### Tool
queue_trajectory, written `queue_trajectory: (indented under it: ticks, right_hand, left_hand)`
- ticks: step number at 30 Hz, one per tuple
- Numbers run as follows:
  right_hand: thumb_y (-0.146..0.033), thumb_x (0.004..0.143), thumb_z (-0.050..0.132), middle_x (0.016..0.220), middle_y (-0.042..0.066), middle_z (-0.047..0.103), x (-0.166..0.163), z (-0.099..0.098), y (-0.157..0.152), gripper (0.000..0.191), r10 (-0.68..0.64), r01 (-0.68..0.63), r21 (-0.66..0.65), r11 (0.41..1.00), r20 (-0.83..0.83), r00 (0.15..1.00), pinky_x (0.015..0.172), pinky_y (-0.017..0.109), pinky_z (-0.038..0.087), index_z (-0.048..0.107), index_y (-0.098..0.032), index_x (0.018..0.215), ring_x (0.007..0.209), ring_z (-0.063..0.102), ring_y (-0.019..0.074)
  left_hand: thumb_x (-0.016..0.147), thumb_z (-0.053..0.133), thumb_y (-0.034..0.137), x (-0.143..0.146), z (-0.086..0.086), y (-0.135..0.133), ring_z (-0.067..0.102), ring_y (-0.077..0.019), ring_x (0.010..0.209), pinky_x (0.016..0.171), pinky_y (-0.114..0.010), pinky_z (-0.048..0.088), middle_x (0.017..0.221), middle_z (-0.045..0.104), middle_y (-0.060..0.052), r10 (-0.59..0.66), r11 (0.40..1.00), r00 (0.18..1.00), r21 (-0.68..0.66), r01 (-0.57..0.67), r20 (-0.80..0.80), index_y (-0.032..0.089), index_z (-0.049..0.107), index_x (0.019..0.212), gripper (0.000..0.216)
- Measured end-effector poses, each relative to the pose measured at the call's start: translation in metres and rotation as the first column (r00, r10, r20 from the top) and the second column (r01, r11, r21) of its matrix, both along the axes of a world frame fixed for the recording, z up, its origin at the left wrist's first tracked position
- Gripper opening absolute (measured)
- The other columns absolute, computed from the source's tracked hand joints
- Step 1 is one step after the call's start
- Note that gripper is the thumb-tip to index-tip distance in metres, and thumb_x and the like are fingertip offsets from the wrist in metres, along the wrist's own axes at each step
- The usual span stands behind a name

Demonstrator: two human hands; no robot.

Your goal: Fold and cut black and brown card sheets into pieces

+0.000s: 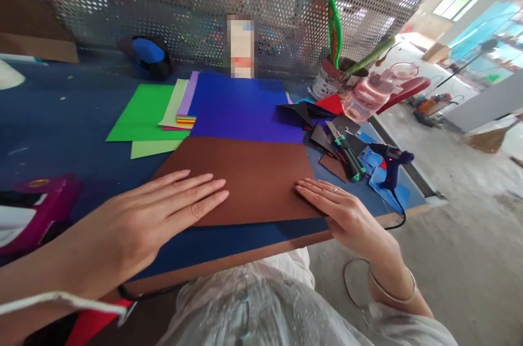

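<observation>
A brown sheet of paper lies flat on the blue table top in front of me. My left hand rests flat on the sheet's near left corner, fingers stretched out and together. My right hand lies flat on the sheet's near right corner, fingers extended, a ring on one finger and a bangle on the wrist. Neither hand holds anything. Behind the brown sheet lies a large blue sheet.
Green, pale green and lilac sheets are stacked at the left. A utility knife, dark paper scraps and a blue glue gun lie at the right. A plastic jar, a pot of tools and a perforated metal screen stand behind. A magenta object sits far left.
</observation>
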State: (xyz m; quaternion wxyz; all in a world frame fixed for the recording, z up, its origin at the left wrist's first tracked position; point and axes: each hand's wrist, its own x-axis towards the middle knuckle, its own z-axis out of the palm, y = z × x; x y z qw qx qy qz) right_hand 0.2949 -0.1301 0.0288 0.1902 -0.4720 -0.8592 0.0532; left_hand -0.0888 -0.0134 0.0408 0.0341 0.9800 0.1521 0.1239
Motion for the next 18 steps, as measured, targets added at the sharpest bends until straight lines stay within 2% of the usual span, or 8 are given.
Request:
queue_trajectory:
  ticks: [3,6,8,11,13,16,18]
  right_hand:
    - [0.008,0.083,0.036,0.15,0.013,0.063,-0.002,-0.007,0.002,0.075,-0.022,0.024,-0.05,0.998,0.038,0.999,0.119,0.041,0.052,0.058,-0.013,0.151,0.141,0.06,0.0228]
    - [0.007,0.083,0.038,0.148,0.013,0.064,-0.004,-0.012,0.004,0.071,-0.032,0.036,-0.082,0.996,0.058,0.998,0.117,0.042,0.054,0.062,-0.011,0.148,0.139,0.062,0.0246]
    - [0.007,0.085,0.039,0.148,0.014,0.065,-0.002,-0.012,0.005,0.068,-0.033,0.037,-0.093,0.995,0.045,0.998,0.117,0.042,0.054,0.063,-0.009,0.146,0.139,0.062,0.0249]
    - [0.004,0.091,0.04,0.145,0.014,0.067,0.004,-0.01,0.003,0.059,-0.022,0.024,-0.119,0.993,0.016,1.0,0.115,0.042,0.056,0.065,-0.009,0.143,0.136,0.064,0.0249]
    - [0.0,0.096,0.041,0.142,0.012,0.07,0.009,-0.008,0.001,0.053,-0.004,0.001,-0.15,0.989,-0.019,1.0,0.112,0.042,0.059,0.067,-0.012,0.141,0.134,0.067,0.0246]
    - [-0.005,0.102,0.047,0.136,0.007,0.075,0.016,-0.007,-0.001,0.046,0.014,-0.035,-0.192,0.981,-0.109,0.994,0.109,0.039,0.06,0.068,-0.02,0.139,0.129,0.07,0.0226]
    - [-0.01,0.103,0.052,0.132,0.005,0.077,0.019,-0.007,0.0,0.043,-0.004,-0.033,-0.204,0.979,-0.179,0.984,0.103,0.035,0.062,0.066,-0.024,0.141,0.123,0.073,0.0206]
  left_hand:
    - [0.09,0.034,-0.001,-0.001,-0.011,0.014,0.045,-0.0109,0.153,0.135,-0.032,0.018,0.165,0.044,0.01,0.057,0.998,0.997,0.034,-0.055,-0.048,0.034,0.035,0.162,0.08]
    - [0.089,0.035,-0.002,-0.002,-0.02,0.022,0.062,-0.0113,0.138,0.129,-0.028,0.03,0.153,0.06,0.005,0.025,0.998,0.999,0.062,-0.022,-0.042,0.027,0.055,0.151,0.072]
    - [0.088,0.034,-0.001,-0.005,-0.022,0.022,0.068,-0.0109,0.129,0.124,-0.025,0.038,0.145,0.066,0.005,0.004,1.0,0.999,0.031,-0.003,-0.036,0.026,0.062,0.145,0.069]
    - [0.092,0.037,0.006,-0.01,-0.017,0.018,0.069,-0.0123,0.128,0.118,-0.026,0.047,0.143,0.067,0.009,0.024,0.99,0.997,-0.14,-0.035,-0.077,0.034,0.06,0.147,0.066]
    - [0.094,0.041,0.012,-0.013,-0.011,0.017,0.069,-0.0146,0.13,0.116,-0.028,0.05,0.144,0.065,0.013,0.039,0.96,0.992,-0.271,-0.071,-0.123,0.042,0.058,0.147,0.063]
    - [0.095,0.042,0.022,-0.014,-0.004,0.02,0.072,-0.0183,0.126,0.109,-0.031,0.057,0.137,0.069,0.014,0.083,0.887,0.983,-0.437,-0.149,-0.167,0.047,0.065,0.138,0.056]
    - [0.095,0.045,0.031,-0.011,0.001,0.024,0.076,-0.0209,0.119,0.104,-0.033,0.06,0.129,0.075,0.012,0.138,0.809,0.973,-0.546,-0.218,-0.184,0.049,0.072,0.129,0.046]
